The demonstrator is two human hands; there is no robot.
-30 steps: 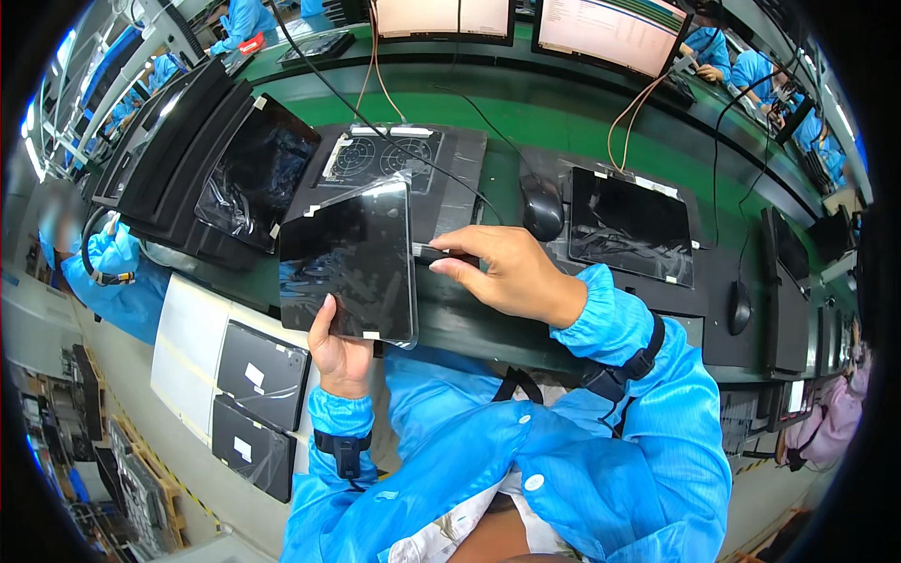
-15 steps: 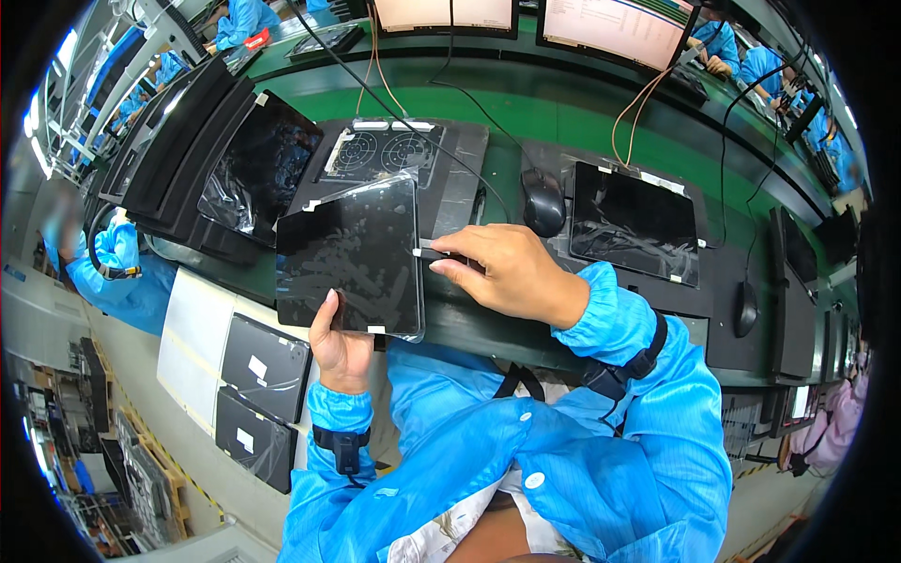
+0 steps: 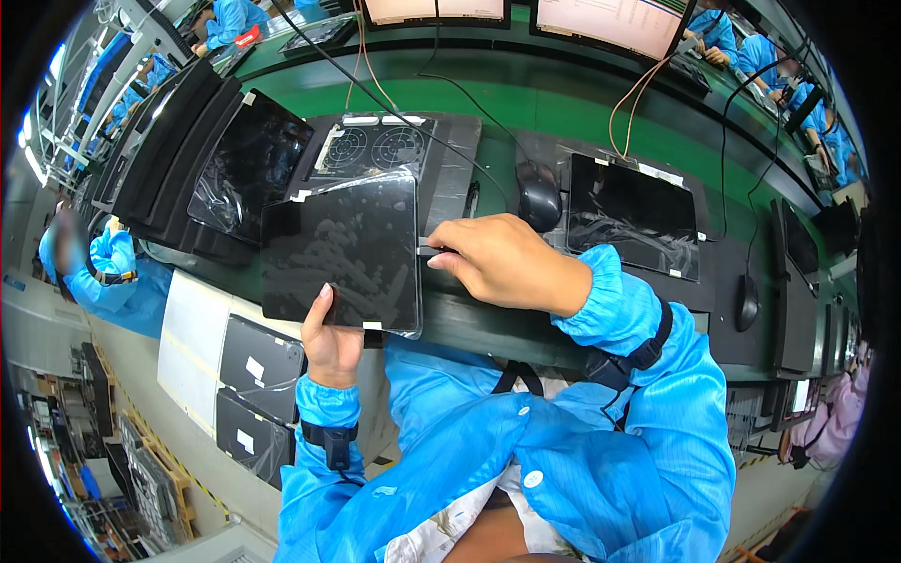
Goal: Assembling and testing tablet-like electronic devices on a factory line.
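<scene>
A black tablet (image 3: pixel 343 253) under wrinkled clear film is held up, slightly tilted, in front of the bench. My left hand (image 3: pixel 331 342) grips its lower edge, the thumb on the screen and the other fingers hidden behind. Between the thumb and fingers of my right hand (image 3: pixel 511 263) is a small black plug (image 3: pixel 430 251), its tip at the tablet's right edge. Whether the tip sits inside a port cannot be made out. Small white tabs stick out from the film's edges.
Left of the tablet, another film-covered tablet (image 3: pixel 251 164) leans on black foam holders (image 3: pixel 174 155). Behind lies a board with circular targets (image 3: pixel 371 148). To the right are a mouse (image 3: pixel 539 195) and a tablet on a mat (image 3: pixel 633 216). Cables cross the green bench (image 3: pixel 488 89); co-workers sit beyond.
The tablet's left side and my left hand have shifted a little to the left. My right hand keeps its pinch on the plug at the tablet's edge, its wrist slightly raised.
</scene>
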